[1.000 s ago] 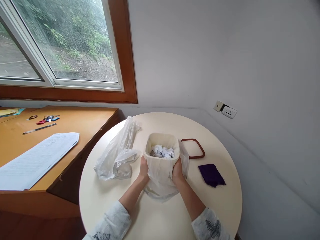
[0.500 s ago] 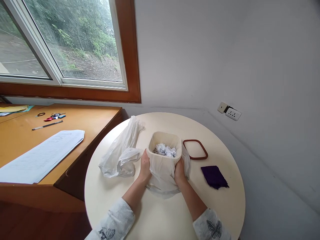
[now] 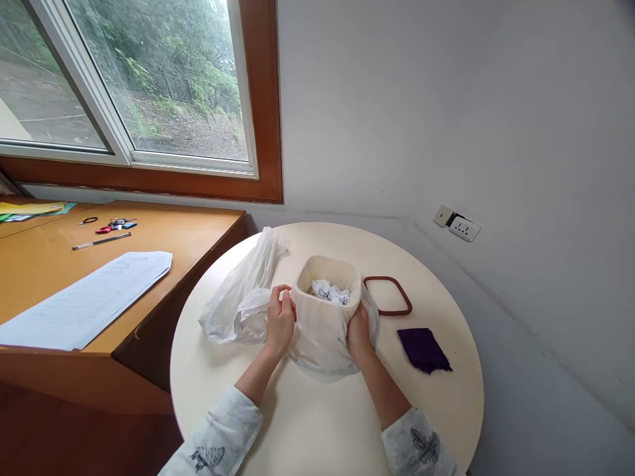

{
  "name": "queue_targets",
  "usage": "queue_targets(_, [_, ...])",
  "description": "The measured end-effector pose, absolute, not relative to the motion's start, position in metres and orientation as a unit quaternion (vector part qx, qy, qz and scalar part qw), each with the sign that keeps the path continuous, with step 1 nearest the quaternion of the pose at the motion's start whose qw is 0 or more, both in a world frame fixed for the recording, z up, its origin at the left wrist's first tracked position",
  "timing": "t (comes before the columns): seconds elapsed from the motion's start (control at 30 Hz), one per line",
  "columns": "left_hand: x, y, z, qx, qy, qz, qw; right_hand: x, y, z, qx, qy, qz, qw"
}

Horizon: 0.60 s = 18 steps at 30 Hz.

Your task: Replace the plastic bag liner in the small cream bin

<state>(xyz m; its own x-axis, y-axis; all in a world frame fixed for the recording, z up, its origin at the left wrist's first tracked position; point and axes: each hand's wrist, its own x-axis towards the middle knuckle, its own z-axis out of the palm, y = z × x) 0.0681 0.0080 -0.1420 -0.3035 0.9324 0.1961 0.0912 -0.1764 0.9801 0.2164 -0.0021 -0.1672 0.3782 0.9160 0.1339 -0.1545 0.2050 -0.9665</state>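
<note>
A small cream waste bin (image 3: 331, 266) stands on the round table, a thin white plastic bag (image 3: 322, 340) folded over its rim and hanging loosely down the outside. Crumpled paper (image 3: 330, 291) lies inside. My right hand (image 3: 359, 330) grips the bin's right side through the bag, its fingers partly hidden. Just off the left side is my left hand (image 3: 280, 318), fingers loosely curled and apart, with nothing seen in it. Left of that hand lies a bunched translucent plastic bag (image 3: 243, 291). A reddish-brown square ring (image 3: 407, 305) rests right of the bin.
A dark purple cloth (image 3: 424, 350) lies on the right of the round cream table (image 3: 317, 423). To the left, a wooden desk (image 3: 198, 231) holds paper sheets (image 3: 94, 297), a pen (image 3: 102, 241) and keys (image 3: 119, 225). A wall socket (image 3: 465, 228) is beyond the table.
My left hand has come off the bin's left side, moving slightly left and up with its fingers curling. My right hand stays on the bin. The view has shifted slightly.
</note>
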Motion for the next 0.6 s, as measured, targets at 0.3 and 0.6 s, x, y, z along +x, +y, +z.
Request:
queue_targets(0.3, [0.054,0.019,-0.152,0.446,0.542,0.637,0.317,0.232,-0.008,-0.167,-0.569,-0.466,0.306,0.605])
queue_targets(0.6, [0.064,0.01,-0.15,0.47,0.497,0.63,0.368,0.276,-0.014,-0.159,-0.638,-0.49,0.173,0.568])
